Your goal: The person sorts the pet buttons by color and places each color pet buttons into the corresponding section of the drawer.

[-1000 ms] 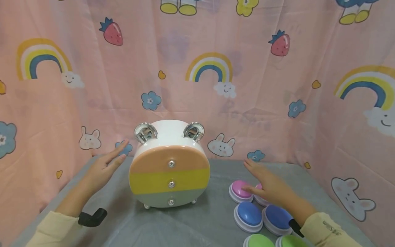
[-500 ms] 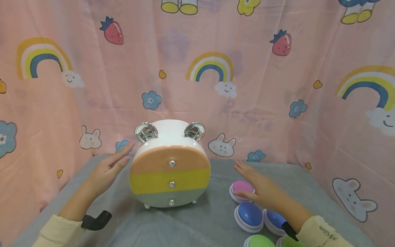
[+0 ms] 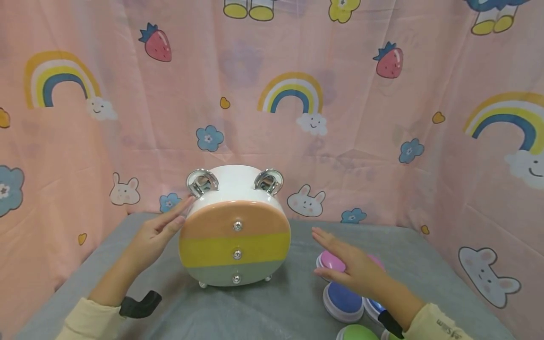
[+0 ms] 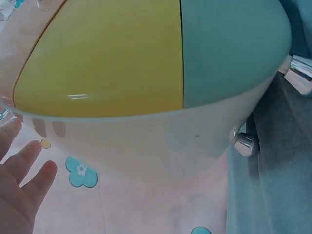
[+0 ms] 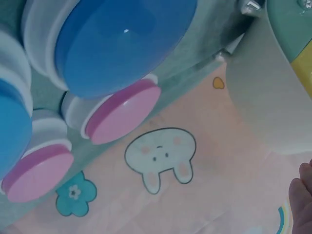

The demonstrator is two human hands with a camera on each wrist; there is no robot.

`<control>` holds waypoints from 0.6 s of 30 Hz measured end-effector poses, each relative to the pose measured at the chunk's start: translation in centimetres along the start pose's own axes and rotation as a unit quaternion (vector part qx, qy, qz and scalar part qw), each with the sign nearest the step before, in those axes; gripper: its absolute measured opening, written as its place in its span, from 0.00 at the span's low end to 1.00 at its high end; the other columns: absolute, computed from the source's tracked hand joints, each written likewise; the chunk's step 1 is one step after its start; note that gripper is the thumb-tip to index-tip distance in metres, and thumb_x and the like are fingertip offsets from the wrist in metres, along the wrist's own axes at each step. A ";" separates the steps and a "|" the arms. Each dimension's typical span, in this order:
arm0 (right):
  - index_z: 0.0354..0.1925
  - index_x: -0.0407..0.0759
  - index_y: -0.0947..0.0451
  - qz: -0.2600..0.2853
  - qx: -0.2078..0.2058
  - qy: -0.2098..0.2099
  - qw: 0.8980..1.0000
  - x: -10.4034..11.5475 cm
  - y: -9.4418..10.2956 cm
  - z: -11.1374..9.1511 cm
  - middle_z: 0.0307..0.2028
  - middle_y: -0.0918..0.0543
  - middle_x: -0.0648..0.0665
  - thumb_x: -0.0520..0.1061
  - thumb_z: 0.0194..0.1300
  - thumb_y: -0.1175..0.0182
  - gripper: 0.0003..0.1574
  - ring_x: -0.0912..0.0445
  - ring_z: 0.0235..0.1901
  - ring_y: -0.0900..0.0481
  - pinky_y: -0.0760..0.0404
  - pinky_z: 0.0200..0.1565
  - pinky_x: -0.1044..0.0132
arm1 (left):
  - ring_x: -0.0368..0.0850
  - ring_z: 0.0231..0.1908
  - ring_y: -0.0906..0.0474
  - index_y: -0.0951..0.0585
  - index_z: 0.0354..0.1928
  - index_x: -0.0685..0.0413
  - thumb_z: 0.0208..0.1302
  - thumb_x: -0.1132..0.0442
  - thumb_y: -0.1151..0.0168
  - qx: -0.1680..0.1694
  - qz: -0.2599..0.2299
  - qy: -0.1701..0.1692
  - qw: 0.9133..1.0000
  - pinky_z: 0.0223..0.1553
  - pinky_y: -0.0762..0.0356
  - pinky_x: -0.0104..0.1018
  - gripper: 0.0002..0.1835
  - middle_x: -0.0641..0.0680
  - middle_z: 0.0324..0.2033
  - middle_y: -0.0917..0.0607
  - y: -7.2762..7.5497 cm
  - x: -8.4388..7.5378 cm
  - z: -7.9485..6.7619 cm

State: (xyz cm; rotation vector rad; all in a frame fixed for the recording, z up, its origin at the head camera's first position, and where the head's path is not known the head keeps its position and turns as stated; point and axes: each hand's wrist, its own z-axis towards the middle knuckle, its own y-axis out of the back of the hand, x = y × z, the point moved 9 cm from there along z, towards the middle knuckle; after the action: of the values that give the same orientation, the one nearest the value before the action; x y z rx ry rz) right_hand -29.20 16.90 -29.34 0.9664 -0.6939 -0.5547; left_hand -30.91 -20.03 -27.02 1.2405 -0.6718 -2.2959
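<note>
A rounded white box (image 3: 235, 250) shaped like an alarm clock stands on small feet, with orange, yellow and green drawer fronts and silver knobs. Two silver ring-like ears top it. My left hand (image 3: 150, 238) is at its left side, fingers straight, fingertips right by the upper wall; the left wrist view shows the spread fingers (image 4: 41, 180) close to the white wall. To the box's right, my right hand (image 3: 352, 264) is held apart from it with straight fingers, palm turned towards it, holding nothing. It overlaps the pink round-topped buttons (image 3: 331, 261) in the head view.
Blue buttons (image 3: 345, 300) and green ones (image 3: 359, 332) with white bases sit in rows at the right, nearer the front. A grey cloth (image 3: 204, 311) covers the table. Behind it hangs a pink printed curtain (image 3: 361, 165).
My left hand has moved right, up to the box's left side. My right hand has moved left towards the box, across the pink buttons. The box has stayed in place.
</note>
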 end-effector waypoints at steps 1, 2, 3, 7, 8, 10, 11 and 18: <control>0.74 0.51 0.37 0.004 -0.006 0.011 1.000 0.3 0.0 0.0 0.73 0.32 0.44 0.56 0.65 0.35 0.44 0.41 0.68 0.30 0.24 0.60 0.38 | 0.39 0.74 0.40 0.38 0.75 0.30 0.79 0.53 0.55 0.000 0.003 0.000 1.000 0.67 0.33 0.57 0.25 0.48 0.75 0.36 0.0 0.0 0.0; 0.74 0.51 0.36 0.007 -0.010 0.018 1.000 0.5 0.0 0.0 0.72 0.31 0.44 0.56 0.65 0.35 0.43 0.42 0.68 0.29 0.24 0.60 0.39 | 0.42 0.74 0.40 0.38 0.75 0.30 0.79 0.53 0.55 0.000 0.004 0.002 1.000 0.67 0.33 0.56 0.25 0.48 0.75 0.36 -0.1 0.0 0.1; 0.74 0.52 0.36 0.011 -0.014 0.025 1.000 0.7 0.0 0.0 0.72 0.31 0.44 0.55 0.65 0.34 0.43 0.42 0.68 0.29 0.24 0.60 0.39 | 0.46 0.74 0.40 0.38 0.75 0.31 0.79 0.53 0.55 0.001 0.004 0.003 1.000 0.67 0.33 0.57 0.25 0.49 0.75 0.36 -0.1 0.0 0.1; 0.74 0.54 0.37 0.025 -0.013 0.035 0.999 1.4 -0.2 0.1 0.72 0.31 0.46 0.55 0.65 0.35 0.42 0.44 0.68 0.29 0.24 0.60 0.40 | 0.59 0.74 0.41 0.37 0.75 0.34 0.79 0.52 0.54 0.002 -0.008 0.012 1.000 0.68 0.35 0.62 0.25 0.51 0.75 0.36 -0.3 -0.2 0.4; 0.74 0.54 0.37 0.026 -0.012 0.037 0.999 1.6 -0.2 0.2 0.72 0.31 0.47 0.55 0.65 0.35 0.42 0.44 0.68 0.29 0.24 0.60 0.41 | 0.60 0.75 0.42 0.36 0.75 0.35 0.79 0.52 0.54 0.002 -0.014 0.016 1.000 0.68 0.36 0.63 0.25 0.51 0.75 0.36 -0.4 -0.2 0.4; 0.74 0.54 0.36 0.031 -0.011 0.041 0.999 2.0 -0.4 0.3 0.72 0.30 0.47 0.54 0.65 0.34 0.43 0.45 0.68 0.29 0.23 0.60 0.42 | 0.61 0.75 0.42 0.36 0.75 0.36 0.79 0.51 0.54 0.000 -0.022 0.022 1.000 0.69 0.37 0.64 0.25 0.52 0.75 0.37 -0.5 -0.3 0.5; 0.74 0.54 0.36 0.034 -0.011 0.044 0.998 2.2 -0.5 0.3 0.71 0.30 0.47 0.54 0.65 0.34 0.43 0.45 0.68 0.28 0.23 0.60 0.43 | 0.61 0.75 0.43 0.35 0.75 0.38 0.79 0.52 0.54 -0.001 -0.025 0.023 0.999 0.69 0.38 0.65 0.25 0.52 0.75 0.36 -0.5 -0.3 0.6; 0.73 0.47 0.34 0.071 -0.037 0.110 0.991 4.2 -0.6 0.6 0.69 0.27 0.41 0.49 0.63 0.32 0.43 0.50 0.67 0.26 0.20 0.61 0.52 | 0.60 0.75 0.43 0.33 0.74 0.42 0.78 0.52 0.53 -0.007 -0.033 0.029 0.999 0.70 0.39 0.64 0.25 0.54 0.74 0.35 -0.7 -0.3 0.8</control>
State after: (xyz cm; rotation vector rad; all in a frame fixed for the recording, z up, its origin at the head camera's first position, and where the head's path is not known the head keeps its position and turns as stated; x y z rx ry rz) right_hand -26.97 13.33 -28.48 0.8856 -0.5366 -0.3404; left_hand -31.55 -19.15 -26.83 1.3358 -0.6009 -2.3050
